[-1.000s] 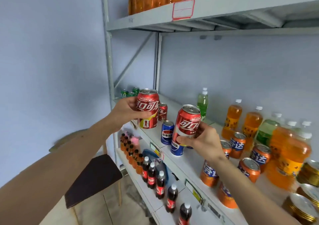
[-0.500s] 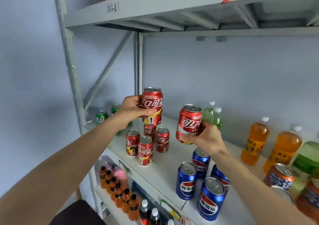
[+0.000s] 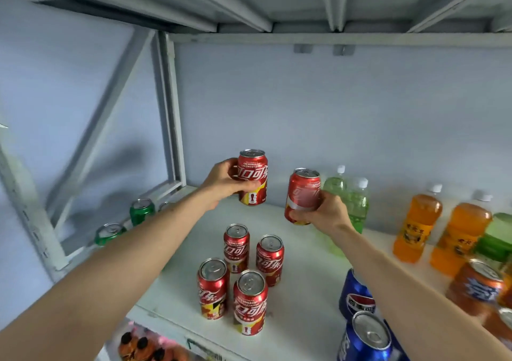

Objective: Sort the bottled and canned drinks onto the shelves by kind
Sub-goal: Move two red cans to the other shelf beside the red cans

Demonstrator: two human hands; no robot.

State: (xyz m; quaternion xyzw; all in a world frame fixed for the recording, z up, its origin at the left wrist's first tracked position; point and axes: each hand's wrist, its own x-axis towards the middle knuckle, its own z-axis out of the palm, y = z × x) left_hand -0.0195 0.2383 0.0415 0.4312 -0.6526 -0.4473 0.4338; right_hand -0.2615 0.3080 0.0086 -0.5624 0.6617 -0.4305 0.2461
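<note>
My left hand [image 3: 225, 184] grips a red cola can [image 3: 252, 177] upright above the white middle shelf [image 3: 302, 299], toward the back. My right hand [image 3: 325, 211] holds a second red cola can [image 3: 302, 194], slightly tilted, just right of it. Below both, several red cola cans [image 3: 243, 274] stand grouped on the shelf. Blue cola cans [image 3: 360, 319] stand at the front right, partly behind my right forearm.
Green cans [image 3: 141, 210] stand at the shelf's left end by the frame post [image 3: 169, 105]. Green bottles [image 3: 356, 202], orange bottles [image 3: 418, 225] and an orange can [image 3: 480, 287] fill the right. The upper shelf's underside [image 3: 277, 3] is close overhead. Small bottles [image 3: 141, 347] show on the shelf below.
The view has closed in on the middle shelf. Both hands have carried their red cans further in, above and behind the group of red cans.
</note>
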